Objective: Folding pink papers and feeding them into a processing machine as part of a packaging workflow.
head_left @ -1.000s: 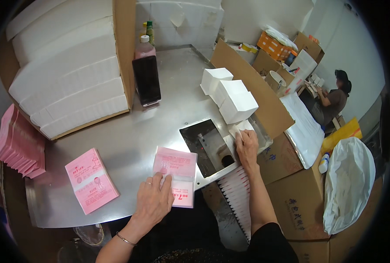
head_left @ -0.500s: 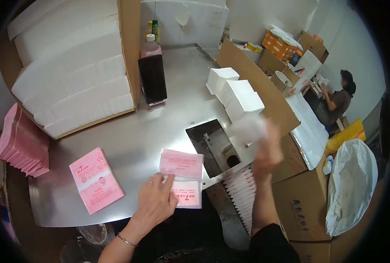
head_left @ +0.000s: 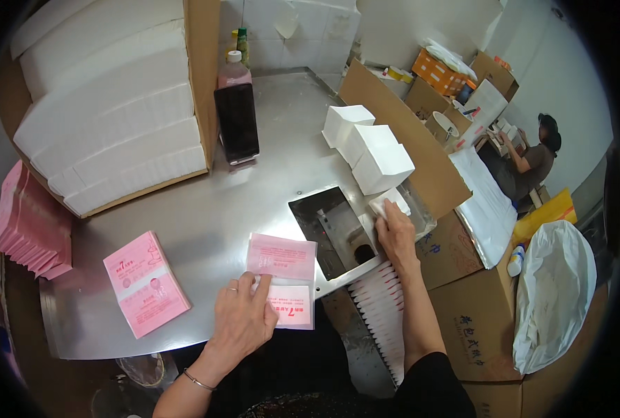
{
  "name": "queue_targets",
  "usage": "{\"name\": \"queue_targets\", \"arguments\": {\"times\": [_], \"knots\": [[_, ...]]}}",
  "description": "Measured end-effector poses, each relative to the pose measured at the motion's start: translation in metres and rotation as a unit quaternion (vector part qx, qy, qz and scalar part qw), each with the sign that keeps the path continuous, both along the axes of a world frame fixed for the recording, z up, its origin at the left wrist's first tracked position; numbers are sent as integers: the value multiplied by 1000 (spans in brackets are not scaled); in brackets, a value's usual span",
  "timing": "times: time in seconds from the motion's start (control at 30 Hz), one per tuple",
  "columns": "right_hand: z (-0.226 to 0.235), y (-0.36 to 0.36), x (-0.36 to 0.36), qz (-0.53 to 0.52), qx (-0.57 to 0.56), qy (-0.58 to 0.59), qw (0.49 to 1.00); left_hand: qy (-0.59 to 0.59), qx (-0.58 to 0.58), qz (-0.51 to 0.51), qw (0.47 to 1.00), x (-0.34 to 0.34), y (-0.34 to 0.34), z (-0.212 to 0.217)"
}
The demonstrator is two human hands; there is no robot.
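Paper [head_left: 399, 196] lies under the right hand [head_left: 398, 235], back down by white stacks [head_left: 380, 166], so a piece seems ready; can't tell if its fingers [head_left: 393, 217] pinch it. Left hand [head_left: 242, 312], fingers slightly apart, touches the pink packet [head_left: 282, 258] on the worktop [head_left: 184, 223].

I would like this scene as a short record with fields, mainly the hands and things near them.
Left hand: on a pink-printed plastic packet
Right hand: fingers on folded white tissue
Beyond right hand: taller white tissue stacks
Left of left hand: flat pile of pink-printed packets
Surface: metal table, rectangular opening between hands
Farther back: black smartphone, before capped bottle
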State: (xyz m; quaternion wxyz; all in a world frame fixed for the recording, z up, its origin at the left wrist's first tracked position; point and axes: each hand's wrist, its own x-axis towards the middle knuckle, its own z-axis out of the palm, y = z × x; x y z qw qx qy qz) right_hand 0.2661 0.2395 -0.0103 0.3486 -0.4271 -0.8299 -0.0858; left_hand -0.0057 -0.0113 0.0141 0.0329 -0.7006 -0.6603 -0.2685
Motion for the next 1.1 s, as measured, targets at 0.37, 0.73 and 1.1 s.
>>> {"name": "queue_targets", "arguments": {"times": [0.37,0.73,1.1], "knots": [[14,-1,-4,-2,-94,90,992,2,3,3,1000,1,0,-5],[5,5,-7,27,28,-38,999,-13,-20,11,1000,2,-2,0],[9,5,-3,-11,-49,10,999,-17,-24,12,1000,3,-2,1]]}}
